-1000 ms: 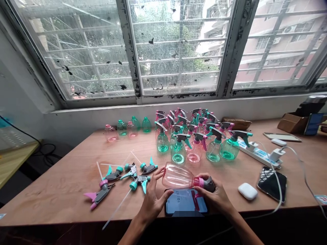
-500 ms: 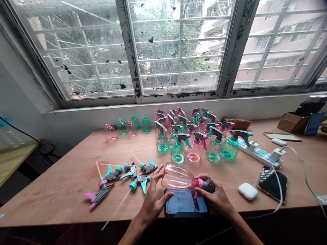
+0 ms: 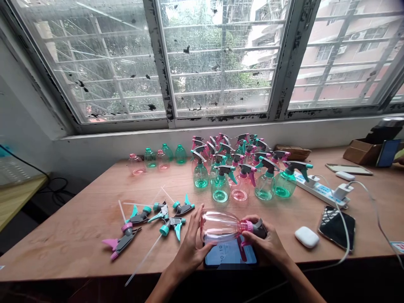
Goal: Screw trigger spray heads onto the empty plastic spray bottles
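A clear pink spray bottle (image 3: 219, 225) lies sideways in the air between my hands, its base to the left. My left hand (image 3: 191, 242) cups the base end, thumb below and fingers behind. At the neck, the fingers and thumb of my right hand (image 3: 268, 242) close around the pink collar and grey spray head (image 3: 258, 228). Under the bottle is a lit phone (image 3: 229, 254) showing large digits, partly covered. Left of my left hand lie several loose trigger spray heads (image 3: 172, 223) with thin tubes, mostly teal, and one pink-and-grey spray head (image 3: 126, 240).
Several spray bottles with heads (image 3: 220, 189) stand grouped beyond my hands. Headless green and pink bottles (image 3: 163, 160) stand back left. At right are a power strip (image 3: 322, 191), white cables, a dark phone (image 3: 337, 231) and a white earbud case (image 3: 306, 237). A cardboard box (image 3: 360, 153) sits back right.
The bottle's base end has dropped slightly, so the bottle lies more level, and my left hand has shifted with it. My right hand keeps its hold at the neck.
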`<state>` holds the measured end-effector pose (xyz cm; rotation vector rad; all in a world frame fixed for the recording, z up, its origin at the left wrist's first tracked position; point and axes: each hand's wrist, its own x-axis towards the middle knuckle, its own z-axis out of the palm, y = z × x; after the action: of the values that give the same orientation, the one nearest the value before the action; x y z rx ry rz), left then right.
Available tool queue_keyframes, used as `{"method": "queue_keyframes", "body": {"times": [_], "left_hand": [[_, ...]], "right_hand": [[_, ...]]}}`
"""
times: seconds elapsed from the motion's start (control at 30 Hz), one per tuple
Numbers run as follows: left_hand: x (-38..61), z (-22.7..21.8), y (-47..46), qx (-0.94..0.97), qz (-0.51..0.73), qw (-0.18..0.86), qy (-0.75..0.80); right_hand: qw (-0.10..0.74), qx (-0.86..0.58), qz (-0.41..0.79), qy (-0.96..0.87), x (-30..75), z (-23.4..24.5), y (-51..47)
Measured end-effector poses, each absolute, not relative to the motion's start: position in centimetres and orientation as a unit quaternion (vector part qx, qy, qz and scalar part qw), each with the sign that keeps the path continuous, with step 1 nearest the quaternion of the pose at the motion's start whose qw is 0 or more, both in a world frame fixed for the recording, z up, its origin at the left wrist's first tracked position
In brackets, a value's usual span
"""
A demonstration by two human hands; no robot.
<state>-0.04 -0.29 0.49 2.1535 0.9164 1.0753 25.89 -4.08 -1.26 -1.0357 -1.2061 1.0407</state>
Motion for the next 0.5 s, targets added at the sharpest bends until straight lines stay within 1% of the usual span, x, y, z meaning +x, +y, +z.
{"method": "queue_keyframes", "body": {"times": [0.23, 0.37, 0.5], "left_hand": [[0.0, -0.1, -0.2, 0.785, 0.423, 0.320, 0.319], [0.1, 0.7, -0.5, 0.784, 0.411, 0.348, 0.310], [0.3, 1.6, -0.9, 0.783, 0.406, 0.347, 0.318]], "right_hand": [[0.553, -0.457, 0.425, -0.551, 26.1, -1.6, -4.0], [0.549, -0.456, 0.429, -0.554, 26.1, -1.4, -4.1], [0.554, -0.462, 0.432, -0.541, 25.9, -1.2, -4.2]]}}
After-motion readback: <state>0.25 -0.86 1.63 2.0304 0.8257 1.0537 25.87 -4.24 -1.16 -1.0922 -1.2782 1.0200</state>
